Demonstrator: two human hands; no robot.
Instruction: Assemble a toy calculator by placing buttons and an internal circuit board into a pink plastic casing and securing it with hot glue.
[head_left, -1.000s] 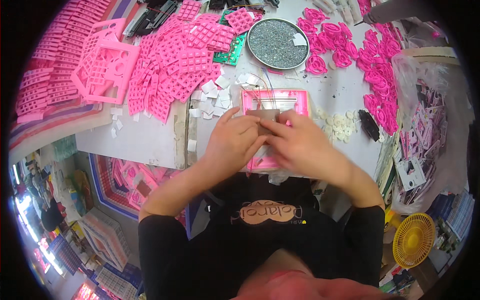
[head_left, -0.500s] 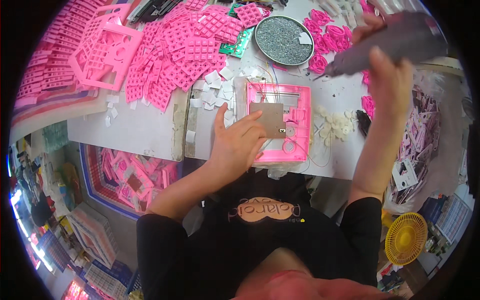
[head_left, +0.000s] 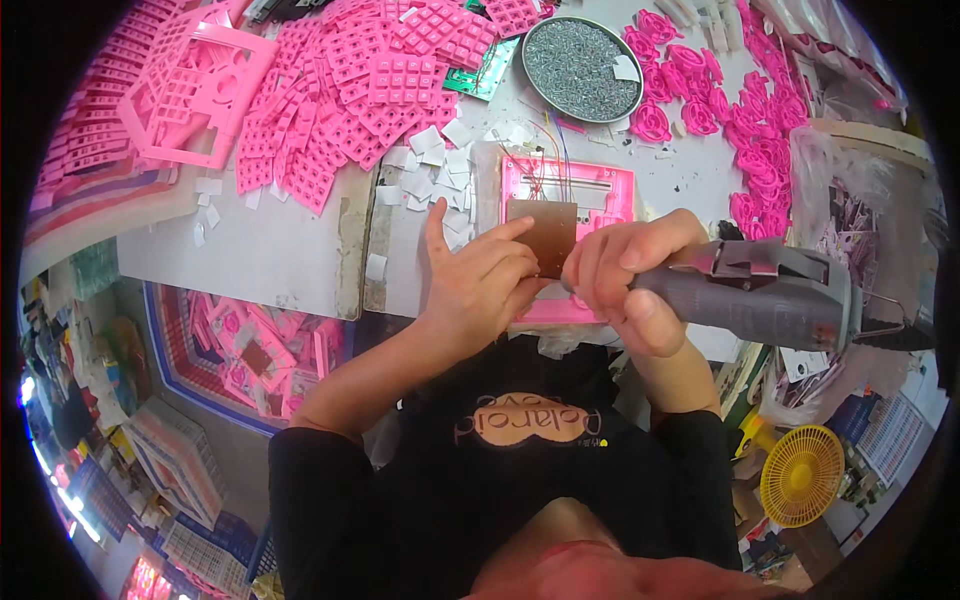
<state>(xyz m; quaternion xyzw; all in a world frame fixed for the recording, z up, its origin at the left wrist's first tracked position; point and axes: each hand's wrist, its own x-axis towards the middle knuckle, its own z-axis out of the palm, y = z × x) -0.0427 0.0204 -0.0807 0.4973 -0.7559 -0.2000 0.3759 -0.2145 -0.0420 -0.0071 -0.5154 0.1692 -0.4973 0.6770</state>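
Note:
A grey electric screwdriver (head_left: 750,302) lies nearly level in my right hand (head_left: 645,265), its fingers wrapped round the front end. Its tip is hidden behind those fingers, close to the lower right part of a brown circuit board (head_left: 545,232). The board sits in a pink plastic housing (head_left: 618,187), with thin coloured wires running out at the top. My left hand (head_left: 475,290) is open, its fingertips resting on the board's left and lower part and the thumb spread away.
Behind the housing stands a round tray (head_left: 638,100) of small screws. Pink keypads (head_left: 350,90) heap up at the far left, near small white pieces (head_left: 440,175). Pink looped parts (head_left: 765,130) lie at the right. A blue-rimmed basket (head_left: 165,370) holds pink parts below the table.
My right hand has brought the screwdriver down and left from the upper right, to the board. My left hand stays on the board.

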